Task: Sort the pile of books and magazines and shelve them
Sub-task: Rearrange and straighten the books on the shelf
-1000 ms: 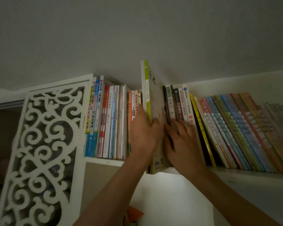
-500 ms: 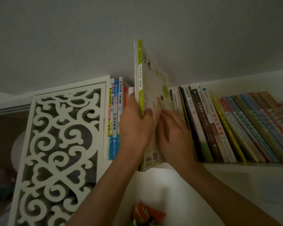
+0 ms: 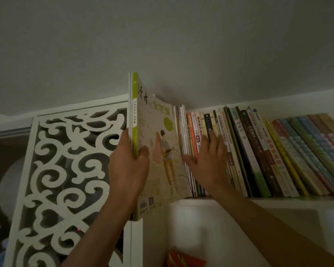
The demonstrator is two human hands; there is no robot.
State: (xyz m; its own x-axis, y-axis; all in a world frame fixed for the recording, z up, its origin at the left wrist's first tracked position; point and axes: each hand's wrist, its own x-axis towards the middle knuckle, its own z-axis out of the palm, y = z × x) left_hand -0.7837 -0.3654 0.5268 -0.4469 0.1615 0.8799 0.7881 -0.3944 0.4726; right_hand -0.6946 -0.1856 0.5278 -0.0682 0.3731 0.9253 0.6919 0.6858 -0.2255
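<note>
Moved since prev. frame: magazines drawn further out and left of the row, more cover showing; our right hand shifted right along the spines.

Item 1, magazines (image 3: pixel 158 151): thin stack, green spine, illustrated cover. Centre of frame, upright, lower edge hanging below the shelf (image 3: pixel 278 200) front, so not yet seated. Right edge meets the shelved row approx. at centre.

Item 2, left hand (image 3: pixel 128 166): we grip the stack at its spine, thumb on the cover, fingers behind.

Item 3, right hand (image 3: pixel 208 162): fingers straight and spread, pressing flat against the spines of the shelved books (image 3: pixel 249 151), holding nothing.

Item 4, shelved books: row runs centre to right edge of frame, leaning left at the top.

Item 5, fretwork panel (image 3: pixel 66 180): white scrollwork, left half of frame, just beside the stack.

Step in hand, our judgement: opening a slot and sliding the stack in. To do well: we push the row right and hold it, lift the stack's lower edge clear of the shelf lip, feed spine outward, keep covers flat so none folds, then release the row gently.
</note>
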